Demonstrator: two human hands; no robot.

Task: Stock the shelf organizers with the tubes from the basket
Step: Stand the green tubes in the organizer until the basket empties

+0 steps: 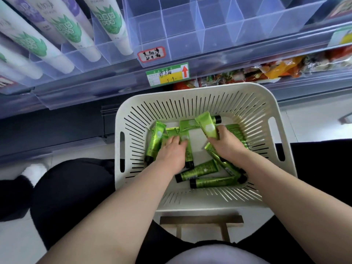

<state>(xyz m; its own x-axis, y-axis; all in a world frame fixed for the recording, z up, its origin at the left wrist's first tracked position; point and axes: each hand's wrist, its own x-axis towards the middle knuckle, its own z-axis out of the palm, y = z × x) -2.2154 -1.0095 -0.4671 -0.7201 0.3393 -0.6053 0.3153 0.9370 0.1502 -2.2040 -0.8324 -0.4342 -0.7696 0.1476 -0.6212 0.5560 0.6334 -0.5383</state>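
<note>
- While your right grip (pixel 226 143) clenches one green tube (pixel 205 126), other tubes (pixel 200 171) litter the basket (pixel 190 91) floor.
- Your left grip (pixel 172 150) rests on tubes by the left wall; closure unclear.
- Probably light, squashy, slick: take the body, not the crimp.

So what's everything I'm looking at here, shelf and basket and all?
green tubes: about ten, green with black caps, loose in the basket
basket: one, white, slotted, on a wooden stool
clear organizers: divided, on the shelf above the basket
white tubes: several, white with green or purple print, left organizer
price tag: one, green and yellow with a red arrow, shelf edge
snack packets: many, red and orange, lower shelf
left hand: touches tubes in the basket
right hand: grips one green tube
</note>
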